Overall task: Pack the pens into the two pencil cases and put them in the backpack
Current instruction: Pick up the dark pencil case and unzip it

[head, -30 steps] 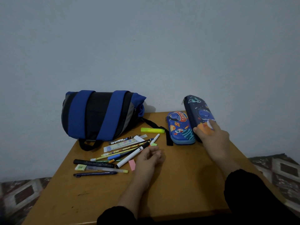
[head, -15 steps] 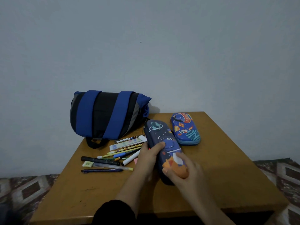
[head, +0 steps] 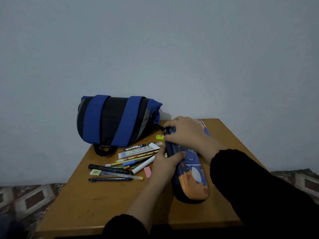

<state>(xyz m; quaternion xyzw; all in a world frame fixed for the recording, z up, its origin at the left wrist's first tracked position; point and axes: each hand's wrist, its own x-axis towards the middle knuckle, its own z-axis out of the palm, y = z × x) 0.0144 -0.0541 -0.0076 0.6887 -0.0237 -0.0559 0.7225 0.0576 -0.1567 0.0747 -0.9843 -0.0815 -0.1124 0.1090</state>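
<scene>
Case: stiff moulded shell, likely light (still zipped). Left hand grips its side; right hand pinches its far-end zipper, beside pens.

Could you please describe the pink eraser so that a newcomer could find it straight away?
Start at the blue and black backpack by the wall and come forward to the scattered pens. The pink eraser lies at their near right edge, beside the left hand. It alone there is a short, flat pink block.

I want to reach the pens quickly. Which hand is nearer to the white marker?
Left. The left hand holds the dark pencil case right beside the white marker, nearly touching its end. The right hand is farther back, at the case's far end.
</scene>
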